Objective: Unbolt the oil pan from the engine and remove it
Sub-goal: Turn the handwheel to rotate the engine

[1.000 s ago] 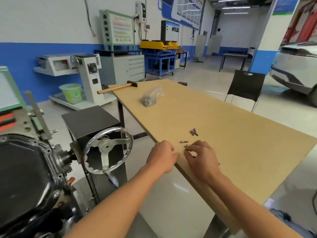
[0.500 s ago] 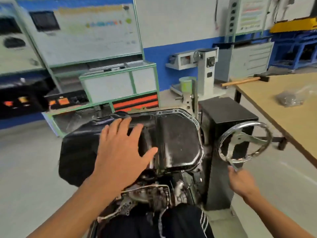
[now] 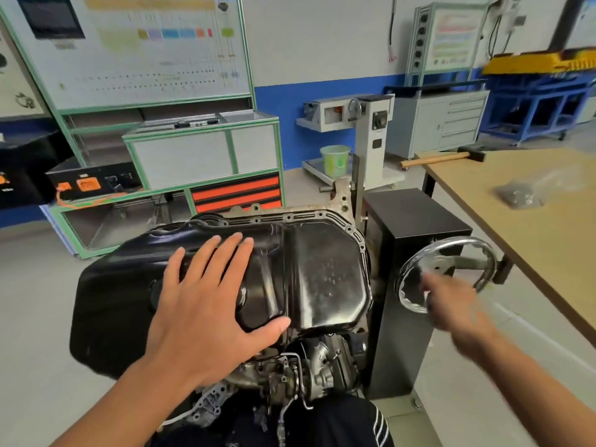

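Note:
A glossy black oil pan [image 3: 322, 272] sits on top of the upturned engine [image 3: 303, 375], which is mounted on a black stand. My left hand [image 3: 213, 304] lies flat on the pan's deeper left part, fingers spread, holding nothing. My right hand [image 3: 454, 304] is blurred in the air in front of the stand's chrome handwheel [image 3: 451, 266], fingers loosely apart and empty. The engine's bare flange with bolt holes [image 3: 290, 217] shows along the pan's far edge.
A wooden workbench [image 3: 529, 214] stands at the right with a hammer [image 3: 442, 158] and a clear bag of parts [image 3: 522, 195]. The black stand box [image 3: 416, 253] is beside the engine. Green-framed trainer cabinets [image 3: 200, 156] and a green bucket [image 3: 335, 159] stand behind.
My view turned from the workbench to the engine. My left hand came down flat onto the oil pan. My right hand left the bolts on the bench and rose toward the handwheel.

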Demonstrator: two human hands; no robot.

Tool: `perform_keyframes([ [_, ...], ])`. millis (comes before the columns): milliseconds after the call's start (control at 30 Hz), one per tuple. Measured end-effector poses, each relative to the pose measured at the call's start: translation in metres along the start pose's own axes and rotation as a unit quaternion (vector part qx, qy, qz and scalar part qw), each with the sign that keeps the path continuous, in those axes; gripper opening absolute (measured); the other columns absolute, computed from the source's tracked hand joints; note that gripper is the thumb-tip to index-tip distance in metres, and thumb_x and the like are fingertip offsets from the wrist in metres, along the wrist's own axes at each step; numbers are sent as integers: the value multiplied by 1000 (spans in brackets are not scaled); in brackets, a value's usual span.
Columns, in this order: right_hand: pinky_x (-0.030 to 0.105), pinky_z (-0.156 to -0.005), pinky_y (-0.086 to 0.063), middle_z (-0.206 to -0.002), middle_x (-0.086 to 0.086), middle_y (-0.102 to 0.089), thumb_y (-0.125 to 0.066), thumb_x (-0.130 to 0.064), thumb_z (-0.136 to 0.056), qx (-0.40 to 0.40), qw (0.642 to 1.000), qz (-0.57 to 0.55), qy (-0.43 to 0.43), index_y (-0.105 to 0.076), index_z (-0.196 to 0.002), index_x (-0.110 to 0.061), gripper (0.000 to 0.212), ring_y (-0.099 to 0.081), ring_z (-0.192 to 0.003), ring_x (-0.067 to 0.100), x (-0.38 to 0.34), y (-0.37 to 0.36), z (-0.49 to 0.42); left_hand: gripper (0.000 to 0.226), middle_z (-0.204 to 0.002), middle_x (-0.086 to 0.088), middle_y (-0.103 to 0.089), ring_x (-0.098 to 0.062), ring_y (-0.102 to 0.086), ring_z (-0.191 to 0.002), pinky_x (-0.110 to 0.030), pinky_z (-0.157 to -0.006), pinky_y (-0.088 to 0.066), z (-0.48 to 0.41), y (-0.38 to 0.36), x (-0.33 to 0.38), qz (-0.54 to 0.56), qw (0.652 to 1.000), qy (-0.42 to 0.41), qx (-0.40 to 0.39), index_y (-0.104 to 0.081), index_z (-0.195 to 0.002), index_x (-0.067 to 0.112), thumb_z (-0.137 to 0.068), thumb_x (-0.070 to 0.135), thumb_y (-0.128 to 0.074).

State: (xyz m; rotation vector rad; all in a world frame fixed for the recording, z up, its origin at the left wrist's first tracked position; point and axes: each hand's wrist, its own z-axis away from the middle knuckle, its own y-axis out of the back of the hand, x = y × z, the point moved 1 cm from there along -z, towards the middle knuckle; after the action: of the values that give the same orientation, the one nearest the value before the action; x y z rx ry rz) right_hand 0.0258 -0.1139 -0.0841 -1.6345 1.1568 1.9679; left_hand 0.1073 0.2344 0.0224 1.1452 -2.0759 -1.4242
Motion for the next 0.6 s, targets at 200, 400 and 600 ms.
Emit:
perform_keyframes([
  [200, 28, -39, -33, -55, 7, -44, -58, -16, -102, 19, 995, 56, -84, -53, -74, -8, 30, -40, -52, 19, 90, 36, -2, 104, -155, 5, -39, -19, -33, -144, -54, -118, -21, -20, 9, -7, -5, 1000, 1, 14, -34, -151, 23, -75, 93, -21],
  [400, 17, -28, -21, -39, -6, -33, -32, -28, -106, -1, 953, -258, -158, -47, -77, -15, 36, -29, -29, 3, 3, 106, -37, 103, -158, 9, -33, -17, -31, -144, -47, -117, -25, -63, 23, -18, 32, 999, -7, -10, -27, -151, 32, -71, 95, -13],
  [600, 22, -32, -26, -48, -4, -36, -40, -28, -107, -87, 989, -53, -110, -49, -74, -15, 37, -34, -34, 11, 1, 1, 13, 97, -155, 12, -37, -16, -34, -141, -46, -110, -29, -76, 20, -24, 47, 999, -12, -13, -37, -146, 34, -72, 93, -18],
])
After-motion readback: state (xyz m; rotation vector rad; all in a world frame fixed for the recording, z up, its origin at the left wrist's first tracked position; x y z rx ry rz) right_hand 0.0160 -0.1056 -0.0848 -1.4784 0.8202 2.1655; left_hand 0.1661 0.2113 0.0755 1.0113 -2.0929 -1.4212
